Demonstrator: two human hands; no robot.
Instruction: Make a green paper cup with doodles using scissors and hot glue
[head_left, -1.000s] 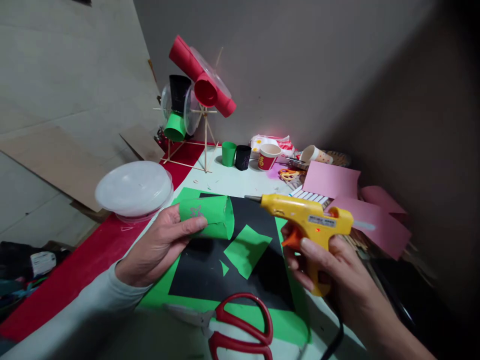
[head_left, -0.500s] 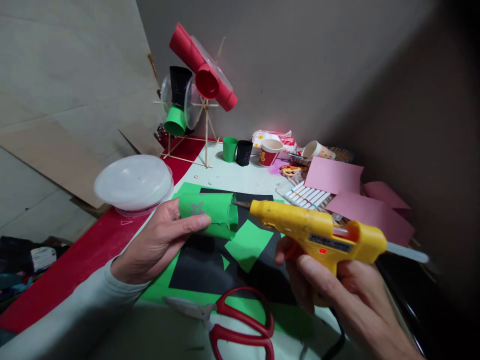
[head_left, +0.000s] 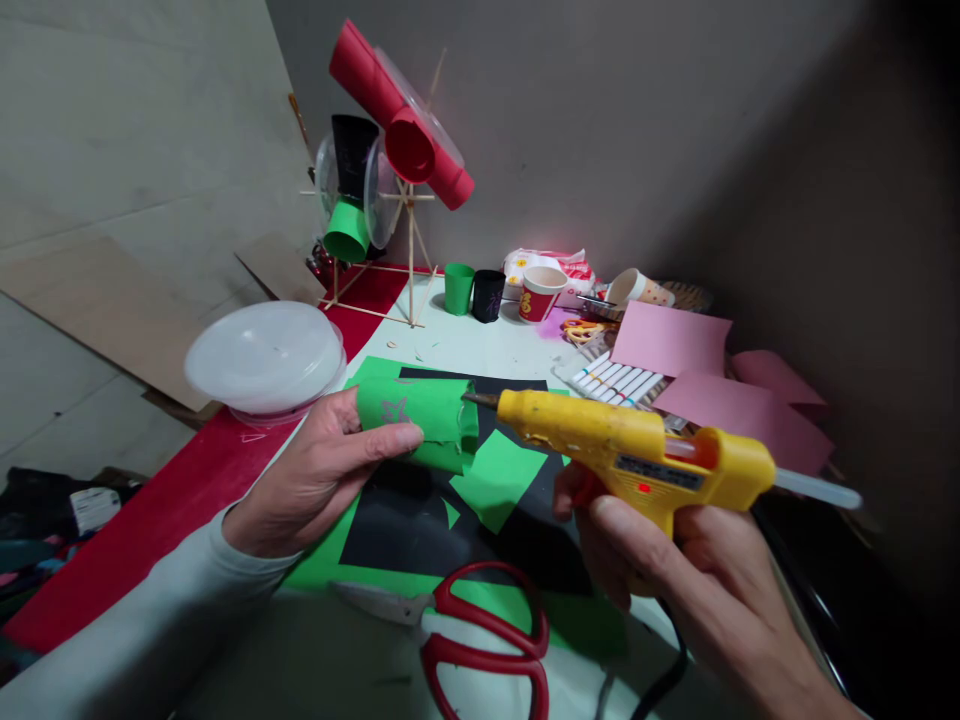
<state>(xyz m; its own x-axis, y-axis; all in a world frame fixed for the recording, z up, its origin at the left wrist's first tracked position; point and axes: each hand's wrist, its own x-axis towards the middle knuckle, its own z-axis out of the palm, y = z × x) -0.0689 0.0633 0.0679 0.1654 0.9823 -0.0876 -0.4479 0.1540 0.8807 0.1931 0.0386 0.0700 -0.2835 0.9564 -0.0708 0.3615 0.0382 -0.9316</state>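
Observation:
My left hand (head_left: 319, 480) grips a green paper-wrapped cup (head_left: 420, 420) lying on its side, a star drawn on it. My right hand (head_left: 675, 570) holds a yellow hot glue gun (head_left: 637, 455) by the handle, one finger on the orange trigger. The gun's metal nozzle touches the cup's open rim at its right end. Under both lie a black sheet (head_left: 405, 520) and green paper (head_left: 499, 475) pieces on the white table (head_left: 480, 350).
Red-handled scissors (head_left: 480, 650) lie at the near edge. A stack of clear plastic lids (head_left: 262, 360) sits left. A stick frame with red, green and black cups (head_left: 390, 170) stands at the back, beside small cups (head_left: 487, 292), markers (head_left: 619, 380) and pink paper (head_left: 675, 345).
My right hand brought the glue gun leftward until its nozzle reached the rim of the green cup. My left hand kept the cup nearly still.

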